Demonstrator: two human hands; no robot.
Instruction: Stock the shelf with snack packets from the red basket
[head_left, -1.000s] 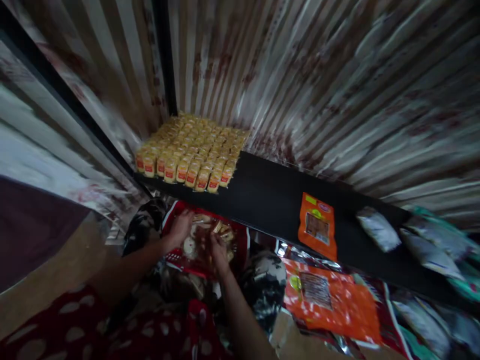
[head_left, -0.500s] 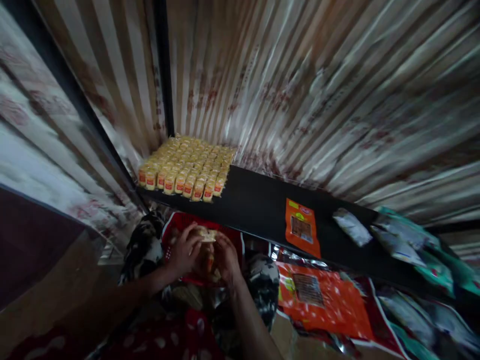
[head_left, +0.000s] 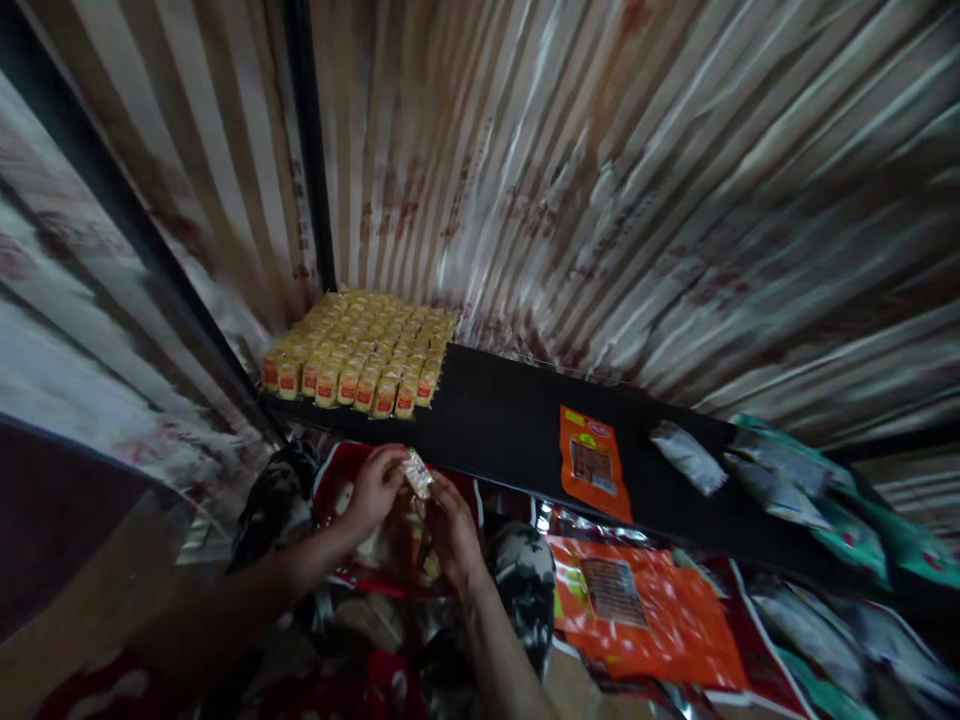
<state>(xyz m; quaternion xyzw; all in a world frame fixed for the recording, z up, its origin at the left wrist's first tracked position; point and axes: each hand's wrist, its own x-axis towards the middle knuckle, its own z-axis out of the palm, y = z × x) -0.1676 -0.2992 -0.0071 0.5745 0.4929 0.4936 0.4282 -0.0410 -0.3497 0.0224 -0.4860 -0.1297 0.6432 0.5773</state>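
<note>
My left hand [head_left: 373, 493] and my right hand [head_left: 452, 520] meet over an open red bag [head_left: 337, 480] of small snack packets lying below a black shelf [head_left: 510, 430]. Both hands are closed, with a small pale wrapped packet [head_left: 417, 472] pinched between their fingertips, just under the shelf's front edge. On the shelf's left end stands a tight block of several rows of small yellow packets with red labels [head_left: 360, 350]. What else my right hand holds is hidden.
An orange flat pack [head_left: 592, 464] and silver pouches [head_left: 686, 457] lie on the shelf further right, with green packs [head_left: 862, 510] beyond. A larger orange pack [head_left: 637, 610] lies below. Corrugated metal walls [head_left: 600, 180] close in behind and left.
Both hands rose out of the red bag and came together, bringing a small packet up toward the shelf edge. The camera view shifted slightly downward.
</note>
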